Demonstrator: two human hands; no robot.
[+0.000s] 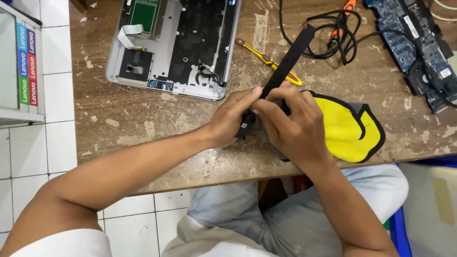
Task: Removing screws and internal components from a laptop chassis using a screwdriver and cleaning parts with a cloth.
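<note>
Both my hands meet over the front part of a worn wooden table (119, 114). My left hand (233, 116) and my right hand (293, 126) grip the near end of a long flat black strip (290, 54), which slants away up and to the right. A small dark part with a white label (244, 127) shows between my fingers. Under my right hand lies a yellow cloth with black edging (350, 128). A yellow-handled screwdriver (264, 58) lies just behind the strip.
An opened laptop base (176, 43) with exposed insides sits at the back left. A blue circuit board (414, 43) lies at the back right, beside coiled black cable (333, 35) and an orange-handled tool (345, 16). A cabinet (19, 62) stands at left on white floor tiles.
</note>
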